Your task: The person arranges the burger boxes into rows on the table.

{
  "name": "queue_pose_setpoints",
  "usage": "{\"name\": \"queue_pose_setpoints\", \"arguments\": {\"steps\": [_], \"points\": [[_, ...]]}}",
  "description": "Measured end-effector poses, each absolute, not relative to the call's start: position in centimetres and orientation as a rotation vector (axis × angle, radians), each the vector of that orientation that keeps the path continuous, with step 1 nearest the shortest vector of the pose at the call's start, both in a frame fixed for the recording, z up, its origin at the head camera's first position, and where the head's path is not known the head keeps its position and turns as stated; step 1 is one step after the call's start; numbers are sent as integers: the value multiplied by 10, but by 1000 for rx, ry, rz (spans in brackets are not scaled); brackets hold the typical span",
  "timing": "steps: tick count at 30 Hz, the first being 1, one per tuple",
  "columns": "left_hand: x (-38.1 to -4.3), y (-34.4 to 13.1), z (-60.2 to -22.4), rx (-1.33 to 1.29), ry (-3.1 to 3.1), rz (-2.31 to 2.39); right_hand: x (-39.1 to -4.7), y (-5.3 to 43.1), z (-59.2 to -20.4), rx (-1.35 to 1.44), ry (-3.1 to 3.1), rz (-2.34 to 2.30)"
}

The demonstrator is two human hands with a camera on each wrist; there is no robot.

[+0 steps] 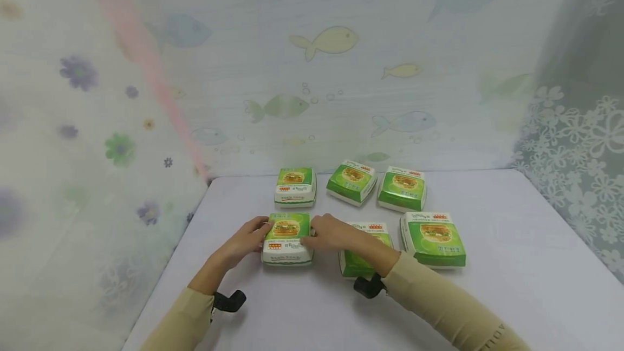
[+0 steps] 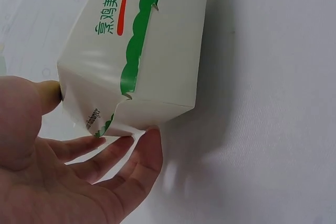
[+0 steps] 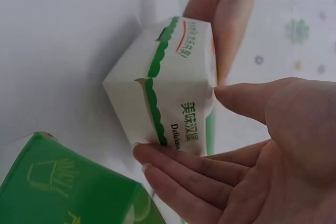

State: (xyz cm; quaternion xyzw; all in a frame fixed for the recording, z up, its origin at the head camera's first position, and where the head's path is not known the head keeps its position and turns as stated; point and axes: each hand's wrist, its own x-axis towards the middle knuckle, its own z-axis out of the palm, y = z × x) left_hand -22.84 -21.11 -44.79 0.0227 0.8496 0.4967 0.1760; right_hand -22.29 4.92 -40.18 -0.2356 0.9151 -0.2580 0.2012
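A green and white burger box point(image 1: 287, 238) sits between the two hands at the front left of the table. My left hand point(image 1: 247, 238) grips its left side, thumb at the top edge and fingertips point(image 2: 152, 140) against the side wall. From the opposite side my right hand point(image 1: 333, 233) holds the same box, its thumb on the upper edge and its fingers point(image 3: 178, 166) along the printed side. The lid is closed, with a scalloped green flap edge on the white wall point(image 2: 163, 56). Right beside it, a second burger box point(image 1: 358, 264) is partly hidden under my right forearm.
Another burger box point(image 1: 434, 240) stands at the front right. Behind are three more: a left box point(image 1: 294, 187), a tilted middle box point(image 1: 352, 182) and a right box point(image 1: 402, 188). White cloth covers the table point(image 1: 507, 264); a fish-patterned curtain point(image 1: 312, 80) hangs at the back.
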Motion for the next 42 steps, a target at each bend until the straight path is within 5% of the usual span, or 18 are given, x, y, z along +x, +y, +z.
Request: {"name": "queue_pose_setpoints", "arguments": {"steps": [23, 42], "points": [[-236, -224, -454, 30, 2368, 1389, -222, 41, -403, -596, 2555, -733], [-228, -215, -413, 217, 2746, 1120, -210, 85, -378, -748, 2572, -663]]}}
